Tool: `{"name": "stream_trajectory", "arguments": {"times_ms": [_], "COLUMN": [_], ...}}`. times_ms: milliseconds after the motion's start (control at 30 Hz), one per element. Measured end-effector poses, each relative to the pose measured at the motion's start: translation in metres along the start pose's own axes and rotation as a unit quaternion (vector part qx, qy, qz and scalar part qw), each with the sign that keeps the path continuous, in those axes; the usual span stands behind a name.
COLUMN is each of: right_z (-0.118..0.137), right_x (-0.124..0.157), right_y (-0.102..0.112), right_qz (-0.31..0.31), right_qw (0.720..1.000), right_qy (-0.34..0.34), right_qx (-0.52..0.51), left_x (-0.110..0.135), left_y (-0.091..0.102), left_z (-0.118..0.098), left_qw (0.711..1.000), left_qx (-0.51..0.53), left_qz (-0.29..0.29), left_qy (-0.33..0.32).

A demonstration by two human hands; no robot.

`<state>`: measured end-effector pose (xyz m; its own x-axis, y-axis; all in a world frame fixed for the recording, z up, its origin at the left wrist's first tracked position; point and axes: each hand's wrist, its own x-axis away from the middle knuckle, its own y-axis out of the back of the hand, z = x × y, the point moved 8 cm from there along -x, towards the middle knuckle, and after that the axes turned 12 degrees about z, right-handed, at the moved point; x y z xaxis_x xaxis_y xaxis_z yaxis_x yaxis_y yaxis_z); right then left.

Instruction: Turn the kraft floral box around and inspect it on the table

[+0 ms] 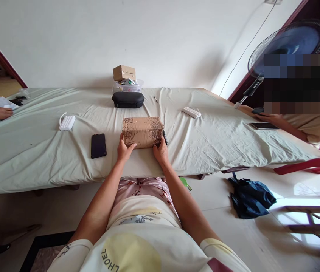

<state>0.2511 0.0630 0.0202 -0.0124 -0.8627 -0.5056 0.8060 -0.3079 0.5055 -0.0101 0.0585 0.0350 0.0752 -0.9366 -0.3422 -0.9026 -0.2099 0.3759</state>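
Note:
A brown cardboard box (142,133) with dark scribbled loops on its top and front is between my hands, near the front edge of the cloth-covered table. My left hand (125,149) grips its left end, thumb on the front face. Around the right front corner, my right hand (160,151) is closed the same way. A black marker (165,137) shows just past the box's right side, close to my right fingers; whether they touch it I cannot tell. The box's underside is hidden.
Left of the box lies a black phone (98,146). White power strips (67,122) rest on both sides. Behind are a black case (128,100) and a plastic tub (126,87) carrying another box (124,72). Other people's hands (1,113) are at both table ends. A fan (296,41) stands right.

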Motion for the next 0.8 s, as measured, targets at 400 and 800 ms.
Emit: {"name": "stream_trajectory", "arguments": {"times_ms": [400,800], "right_z": [-0.0057,-0.0024], "right_x": [-0.0028,-0.0016], "right_y": [0.0058,0.0069], "right_qz": [-0.011,0.010], "right_qw": [0.991,0.981], "right_qy": [-0.040,-0.072], "right_qx": [-0.128,-0.180], "left_x": [-0.0018,0.0004], "left_y": [0.0069,0.0067], "left_z": [0.0023,0.0009], "left_qw": [1.000,0.999], "left_qx": [0.008,0.045], "left_qz": [-0.015,-0.010], "left_qy": [0.024,0.023]}}
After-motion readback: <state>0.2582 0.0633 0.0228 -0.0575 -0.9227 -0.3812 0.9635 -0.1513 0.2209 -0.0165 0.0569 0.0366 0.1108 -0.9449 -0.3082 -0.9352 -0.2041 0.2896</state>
